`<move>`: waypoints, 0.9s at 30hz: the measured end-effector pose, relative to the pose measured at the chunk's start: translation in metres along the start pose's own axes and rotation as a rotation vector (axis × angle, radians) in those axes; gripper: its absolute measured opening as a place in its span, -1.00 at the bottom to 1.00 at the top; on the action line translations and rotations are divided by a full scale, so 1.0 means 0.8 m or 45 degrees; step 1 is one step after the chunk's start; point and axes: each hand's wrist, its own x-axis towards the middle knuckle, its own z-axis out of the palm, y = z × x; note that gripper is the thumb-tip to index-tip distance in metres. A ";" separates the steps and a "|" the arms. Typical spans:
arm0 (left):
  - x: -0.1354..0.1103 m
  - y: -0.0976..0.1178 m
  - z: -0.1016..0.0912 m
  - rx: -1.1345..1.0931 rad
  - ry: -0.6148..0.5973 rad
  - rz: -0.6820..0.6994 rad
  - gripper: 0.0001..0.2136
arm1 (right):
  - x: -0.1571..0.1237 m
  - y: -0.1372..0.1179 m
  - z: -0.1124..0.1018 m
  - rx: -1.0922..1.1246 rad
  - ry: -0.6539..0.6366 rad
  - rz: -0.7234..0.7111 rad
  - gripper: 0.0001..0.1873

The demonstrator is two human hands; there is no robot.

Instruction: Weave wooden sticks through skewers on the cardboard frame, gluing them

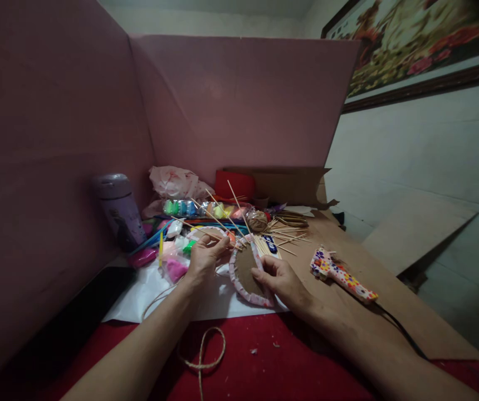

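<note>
In my right hand (283, 281) is a rounded cardboard piece (245, 271), its rim wrapped in pale pink patterned material; the thumb lies on its face. Several thin wooden skewers (238, 205) fan up and away from the top edge of this piece. My left hand (210, 257) is closed at that edge, its fingertips pinched around one of the lower skewers. A length of twine (201, 366) loops over the red cloth below, and another stretch runs by the left wrist. Behind the left hand, a second pale-rimmed cardboard piece (209, 233) is partly hidden.
A patterned glue gun (342, 275) with a black cord lies on the cardboard sheet at right. Loose skewers (292, 231), a twine ball (257, 220), scissors (292, 218) and packs of coloured clay (181, 208) sit behind. A purple bottle (120, 211) stands left, near a dark flat object (106, 289).
</note>
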 end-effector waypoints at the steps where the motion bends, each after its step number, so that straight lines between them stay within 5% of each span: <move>1: 0.000 0.000 0.000 0.000 -0.002 -0.002 -0.66 | 0.000 0.000 0.000 -0.001 0.001 0.001 -0.74; 27: 0.002 -0.001 -0.001 0.008 0.008 -0.009 -0.68 | 0.000 0.001 0.000 -0.001 -0.006 0.011 -0.72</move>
